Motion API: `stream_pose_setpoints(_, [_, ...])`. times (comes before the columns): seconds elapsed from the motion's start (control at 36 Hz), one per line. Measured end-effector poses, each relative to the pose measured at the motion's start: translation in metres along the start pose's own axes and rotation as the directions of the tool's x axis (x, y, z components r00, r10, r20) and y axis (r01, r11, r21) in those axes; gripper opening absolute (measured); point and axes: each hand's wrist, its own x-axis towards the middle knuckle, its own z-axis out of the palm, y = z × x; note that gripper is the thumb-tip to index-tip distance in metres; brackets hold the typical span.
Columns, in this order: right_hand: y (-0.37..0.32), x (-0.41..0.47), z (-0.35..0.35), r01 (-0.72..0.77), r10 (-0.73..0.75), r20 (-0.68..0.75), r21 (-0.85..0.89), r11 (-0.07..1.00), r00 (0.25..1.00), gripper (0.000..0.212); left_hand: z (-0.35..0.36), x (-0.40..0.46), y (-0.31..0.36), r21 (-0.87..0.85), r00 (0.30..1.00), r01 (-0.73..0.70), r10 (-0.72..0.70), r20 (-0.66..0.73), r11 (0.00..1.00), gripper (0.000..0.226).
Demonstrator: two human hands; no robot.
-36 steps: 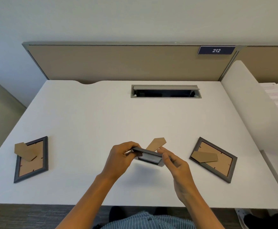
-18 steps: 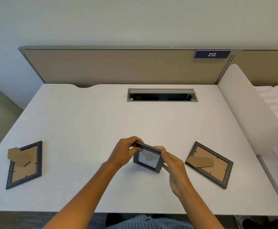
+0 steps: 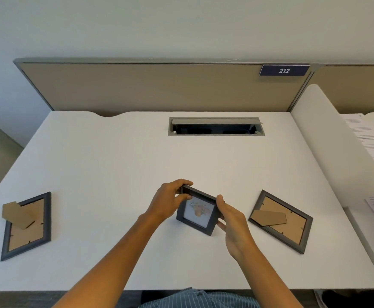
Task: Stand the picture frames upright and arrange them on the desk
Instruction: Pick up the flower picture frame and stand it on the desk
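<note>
Middle frame [image 3: 197, 211]: dark-edged, front facing the camera, showing a pale picture with a brownish pot; it sits near the front centre of the white tabletop [image 3: 119, 165], its lower edge on or just above the surface, I cannot tell which.
Left hand [image 3: 169, 202]: grip closed on the frame's upper left corner, thumb on the front, fingers curled over the top.
Right hand [image 3: 233, 221]: grip closed on the frame's right edge, thumb at the top corner.
Left frame [image 3: 27, 226]: face down, near the left edge, cardboard stand raised.
Right frame [image 3: 281, 221]: face down, right of the hands, stand lying flat.
Cable hatch [image 3: 216, 126]: open, at the back.
</note>
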Motion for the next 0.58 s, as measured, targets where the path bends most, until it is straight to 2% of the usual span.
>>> stream_pose_setpoints(0.14, [-0.001,0.004,0.001,-0.027,0.027,-0.01,-0.004,1.0,1.0,0.029,0.001,0.003,0.002,0.029,1.0,0.006,-0.005,-0.009,1.0,0.04])
stream_pose_setpoints(0.33, [0.001,0.008,0.004,-0.041,0.04,-0.03,-0.011,0.999,0.999,0.041,-0.001,0.006,0.005,0.065,1.0,-0.005,0.006,-0.015,0.998,0.043])
stream_pose_setpoints(0.58, [0.006,0.008,0.005,-0.049,0.048,-0.025,-0.015,0.999,0.999,0.049,0.0,0.0,0.011,0.016,1.0,0.012,-0.012,-0.006,1.0,0.047])
